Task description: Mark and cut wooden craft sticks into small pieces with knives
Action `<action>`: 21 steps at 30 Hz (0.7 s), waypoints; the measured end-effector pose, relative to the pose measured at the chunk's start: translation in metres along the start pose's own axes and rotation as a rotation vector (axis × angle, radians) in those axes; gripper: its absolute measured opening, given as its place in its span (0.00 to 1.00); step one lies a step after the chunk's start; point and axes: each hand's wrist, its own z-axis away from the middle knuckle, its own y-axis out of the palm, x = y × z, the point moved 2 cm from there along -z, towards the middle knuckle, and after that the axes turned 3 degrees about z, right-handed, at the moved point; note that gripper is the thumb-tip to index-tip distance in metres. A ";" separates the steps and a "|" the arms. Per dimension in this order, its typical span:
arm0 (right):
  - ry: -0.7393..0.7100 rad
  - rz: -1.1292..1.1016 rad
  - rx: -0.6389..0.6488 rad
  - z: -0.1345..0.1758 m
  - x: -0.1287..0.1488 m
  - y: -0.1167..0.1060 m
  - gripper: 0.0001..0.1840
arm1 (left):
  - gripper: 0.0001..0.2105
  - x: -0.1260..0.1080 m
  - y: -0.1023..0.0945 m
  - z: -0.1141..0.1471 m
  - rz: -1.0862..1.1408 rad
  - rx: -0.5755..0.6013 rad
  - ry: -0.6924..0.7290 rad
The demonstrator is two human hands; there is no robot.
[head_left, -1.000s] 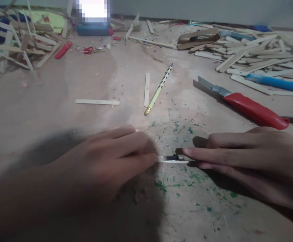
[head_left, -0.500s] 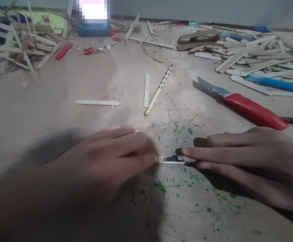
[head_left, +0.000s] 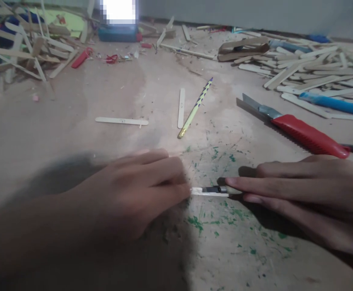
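My left hand is closed, its thumb and fingers pinching the left end of a pale craft stick low over the tabletop. Most of the stick under the fingers is hidden. From the right, my right hand grips a small craft knife with a silver collar and a dark blade part. The blade lies along the top side of the stick, pointing toward my left thumb. Beyond the hands, two craft sticks, one lying crosswise and one lengthwise, rest near a yellow pencil with purple spots.
A utility knife with a red handle lies behind my right hand, blade out. Piled craft sticks and a blue pen-like tube sit at the back right. More sticks crowd the back left, near a blue box.
The view has shifted slightly, moving everything a little to the right. The craft knife has drawn back a little from my left thumb, baring more of the stick. Both grips stay the same.
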 end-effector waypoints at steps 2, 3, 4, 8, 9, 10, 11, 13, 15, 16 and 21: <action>0.003 0.008 -0.025 -0.001 0.000 0.001 0.21 | 0.14 0.000 0.001 0.000 0.001 -0.005 -0.006; 0.002 0.012 -0.027 -0.002 0.001 0.001 0.21 | 0.14 0.001 0.001 0.000 0.004 -0.006 -0.010; -0.002 0.012 -0.024 -0.002 0.001 0.002 0.22 | 0.13 0.001 0.002 0.000 0.007 -0.013 -0.007; 0.004 0.025 -0.018 -0.001 0.002 0.002 0.22 | 0.14 0.002 0.004 0.000 -0.003 -0.016 0.021; 0.000 0.034 -0.021 -0.001 0.002 0.001 0.21 | 0.14 0.003 0.004 0.000 -0.002 -0.026 0.031; -0.008 0.037 -0.024 0.000 0.002 0.001 0.21 | 0.13 0.003 0.004 0.000 -0.002 -0.027 0.031; -0.012 0.037 -0.022 0.000 0.002 0.001 0.21 | 0.14 0.004 0.004 0.001 -0.002 -0.027 0.024; -0.021 0.032 -0.017 0.001 0.002 0.000 0.22 | 0.13 0.005 0.005 0.002 -0.010 -0.019 0.020; -0.026 0.036 -0.006 0.002 0.002 -0.001 0.22 | 0.13 0.006 0.006 0.003 -0.020 -0.009 0.023; -0.027 0.038 0.000 0.002 0.002 -0.001 0.23 | 0.13 0.006 0.006 0.003 -0.019 -0.011 0.029; -0.011 0.038 -0.009 -0.001 0.002 -0.001 0.24 | 0.13 0.006 0.006 0.002 -0.001 -0.008 0.035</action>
